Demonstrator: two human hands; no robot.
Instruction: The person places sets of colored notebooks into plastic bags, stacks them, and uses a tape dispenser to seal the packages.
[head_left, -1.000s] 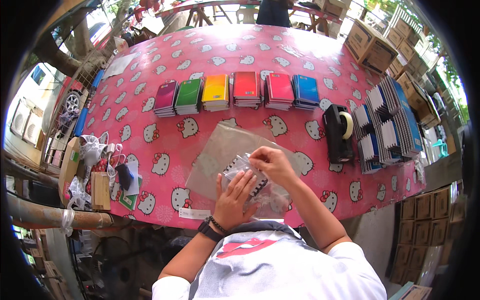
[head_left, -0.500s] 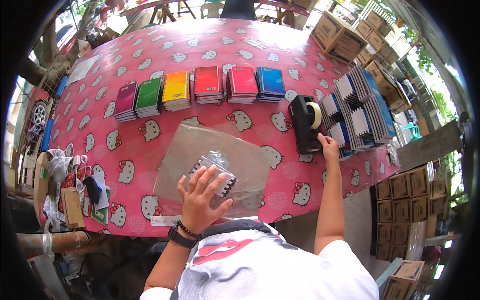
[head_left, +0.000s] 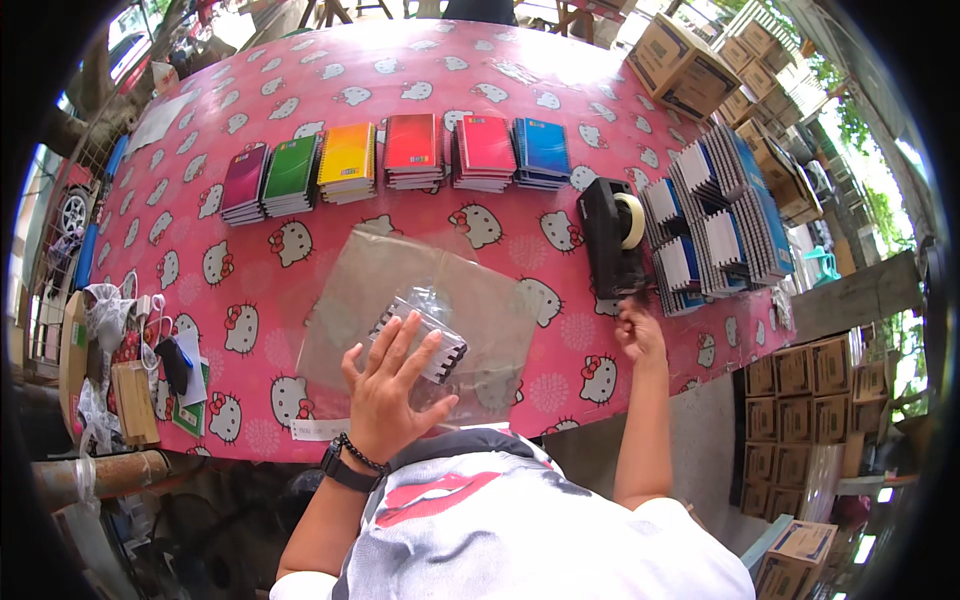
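Note:
My left hand lies flat, fingers spread, on a small spiral notebook that looks wrapped in clear plastic. Beneath it is a large see-through plastic sheet spread over the table. To the right, my right hand is closed in a pinch just below the front end of a black tape dispenser, which carries a pale roll of tape. The pinched fingers seem to have the tape's end, though the strip itself is hard to make out.
A row of spiral notebook stacks, purple to blue, stands across the pink table. Tall notebook stacks flank the dispenser on the right, with a carton behind. Wooden blocks and a dark pouch sit at the left edge.
My right hand has drawn back toward me from the dispenser's front end, fingers now curled in. My left hand stays on the notebook. The view has shifted slightly.

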